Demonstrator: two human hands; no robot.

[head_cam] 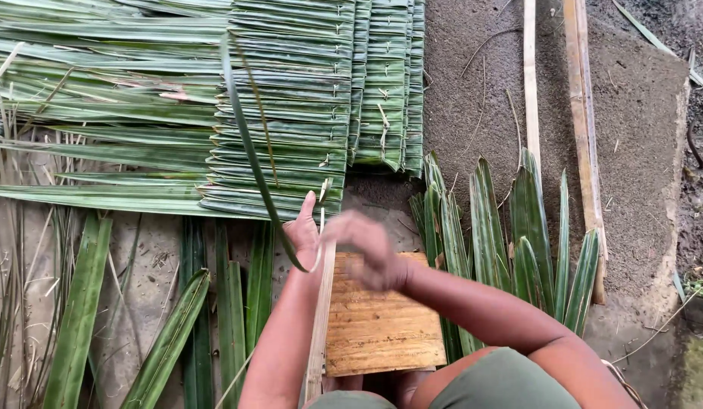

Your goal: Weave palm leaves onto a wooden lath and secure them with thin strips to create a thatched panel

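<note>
Hands folding a palm leaf over a thin stick

Left hand [303, 229] is closed on a long green palm leaf [249, 144], thumb pointing up; the leaf rises from the hand, curves up and to the left, and crosses over the woven leaf panel [291, 113] lying on the ground. Right hand [364, 250] is just beside the left one, but it is blurred, so it is not possible to tell if it grips something or is released. Under both hands a thin pale stick [321, 326] runs down toward the person, touching the left edge of a flat wooden board [378, 329]. To the right of the board, a bunch of loose pointed leaves [510, 235] lies on the grey ground [639, 151], near two long wooden slats [582, 113]. More loose leaves [169, 341] lie to the left.
</note>
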